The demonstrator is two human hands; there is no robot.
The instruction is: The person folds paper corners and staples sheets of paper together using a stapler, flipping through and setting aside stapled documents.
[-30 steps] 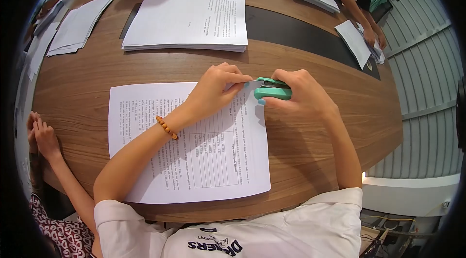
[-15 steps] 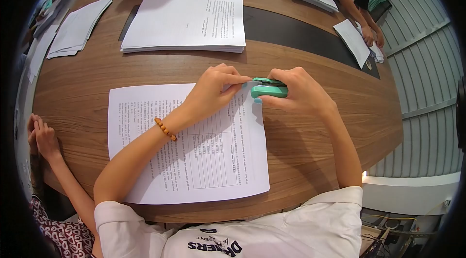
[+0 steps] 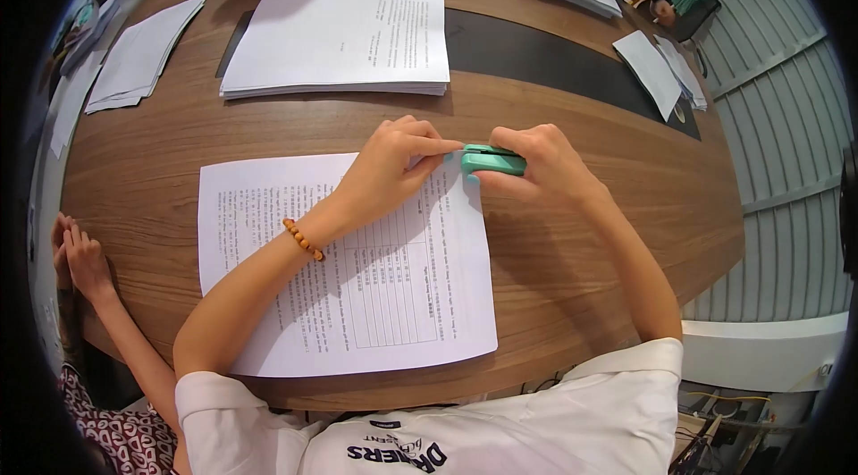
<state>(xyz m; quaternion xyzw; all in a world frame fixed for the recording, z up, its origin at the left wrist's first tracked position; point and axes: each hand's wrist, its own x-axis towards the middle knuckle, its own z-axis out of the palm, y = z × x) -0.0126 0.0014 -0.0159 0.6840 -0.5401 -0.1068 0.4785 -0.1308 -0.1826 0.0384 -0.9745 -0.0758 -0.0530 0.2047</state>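
On my feed, left hand point(image 3: 398, 162) pinches far right corner of printed paper point(image 3: 384, 296) between thumb and forefinger. Right hand point(image 3: 550, 167) curled around green stapler point(image 3: 494, 162), its front end at same corner. Printed paper lies on desk point(image 3: 554, 296); I see thick stack point(image 3: 331, 42) beyond hands.

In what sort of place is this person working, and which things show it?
Probably an office or a meeting room: there is a large wooden table, several paper stacks lie on it, and the right hand holds a green stapler.
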